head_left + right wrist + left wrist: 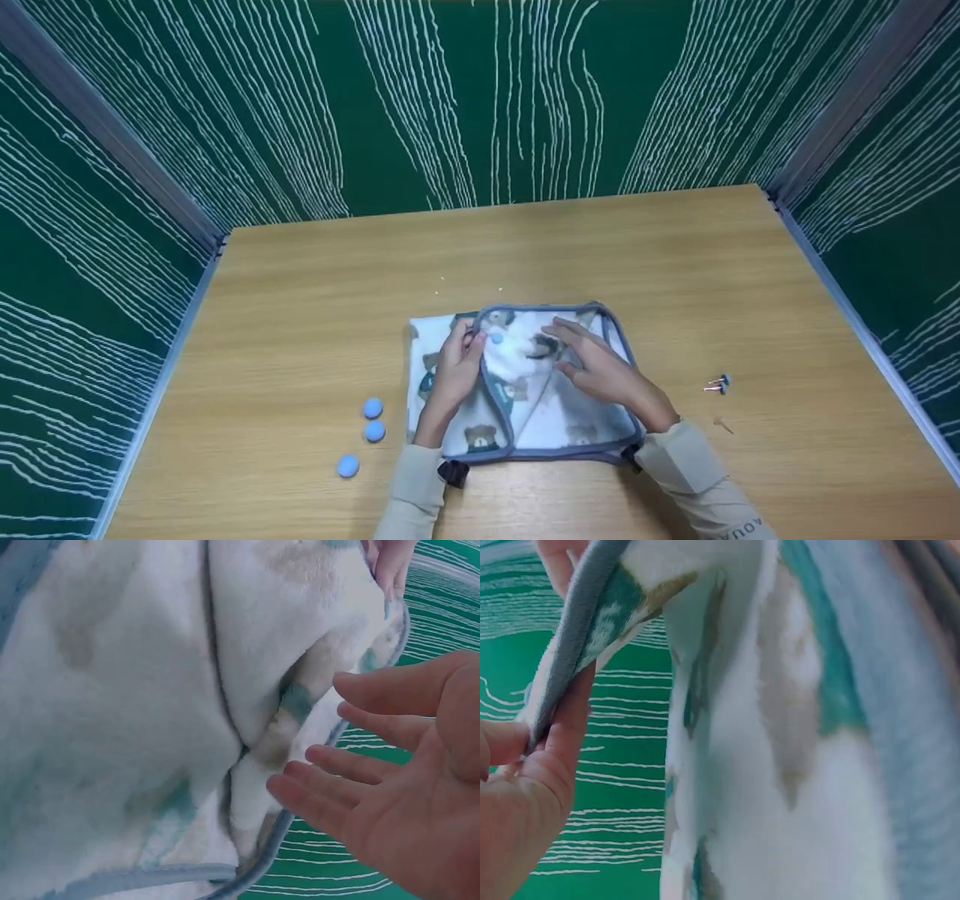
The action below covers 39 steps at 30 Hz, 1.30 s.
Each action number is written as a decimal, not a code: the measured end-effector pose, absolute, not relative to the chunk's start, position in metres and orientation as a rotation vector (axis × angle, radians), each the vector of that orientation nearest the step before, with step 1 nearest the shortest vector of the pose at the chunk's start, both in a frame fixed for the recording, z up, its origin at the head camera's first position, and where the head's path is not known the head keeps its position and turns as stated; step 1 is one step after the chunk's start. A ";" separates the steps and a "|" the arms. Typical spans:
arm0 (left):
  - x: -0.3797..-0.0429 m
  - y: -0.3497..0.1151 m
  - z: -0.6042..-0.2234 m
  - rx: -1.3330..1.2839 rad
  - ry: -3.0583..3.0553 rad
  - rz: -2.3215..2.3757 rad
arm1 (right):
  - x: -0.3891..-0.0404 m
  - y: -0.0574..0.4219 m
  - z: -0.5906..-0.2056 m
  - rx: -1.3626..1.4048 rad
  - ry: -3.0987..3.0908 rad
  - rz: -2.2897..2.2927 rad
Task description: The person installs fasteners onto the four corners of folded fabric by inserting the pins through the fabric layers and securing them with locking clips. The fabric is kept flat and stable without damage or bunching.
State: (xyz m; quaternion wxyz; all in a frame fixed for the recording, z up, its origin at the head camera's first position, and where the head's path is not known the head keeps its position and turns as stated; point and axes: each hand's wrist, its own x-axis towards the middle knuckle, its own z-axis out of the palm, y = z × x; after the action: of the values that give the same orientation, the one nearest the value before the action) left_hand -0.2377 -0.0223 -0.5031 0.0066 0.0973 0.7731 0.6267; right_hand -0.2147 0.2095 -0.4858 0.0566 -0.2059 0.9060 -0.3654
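A white fleece blanket [480, 409] with printed bears and grey-blue edging lies folded on the table. My left hand [459, 367] pinches its edged flap between thumb and fingers; in the left wrist view that grey-blue edging [574, 622] stands lifted in the grip. A small light-blue round piece [496, 338] shows on the fleece just beside the left fingertips. Over the right half of the blanket is my right hand [600, 367], holding nothing. In the right wrist view its fingers [352, 765] are spread and relaxed, close to the creased fleece [262, 757].
Several blue round pieces, one of them nearest the front [348, 466], lie left of the blanket. To the right are small pin-like pieces with dark blue ends [721, 382] and a thin tan piece [723, 425]. Green walls with white lines enclose the wooden table [300, 300].
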 end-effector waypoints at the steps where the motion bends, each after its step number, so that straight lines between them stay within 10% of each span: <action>1: -0.238 -0.023 -0.506 0.267 2.431 1.951 | -0.214 0.210 -0.486 -0.612 2.733 -1.100; 15: -0.222 -0.020 -0.518 -0.024 2.874 1.508 | -0.204 0.216 -0.487 -0.434 2.600 -1.013; 39: -0.183 -0.003 -0.490 0.754 2.774 1.344 | -0.188 0.237 -0.471 -0.441 2.833 -1.222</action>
State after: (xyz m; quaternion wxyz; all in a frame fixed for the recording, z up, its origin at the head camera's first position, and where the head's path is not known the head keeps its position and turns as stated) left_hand -0.1825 -0.0026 -0.4900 -0.0157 0.2378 0.8740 0.4234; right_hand -0.1884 0.2371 -0.4714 0.0124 -0.1416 0.9089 -0.3921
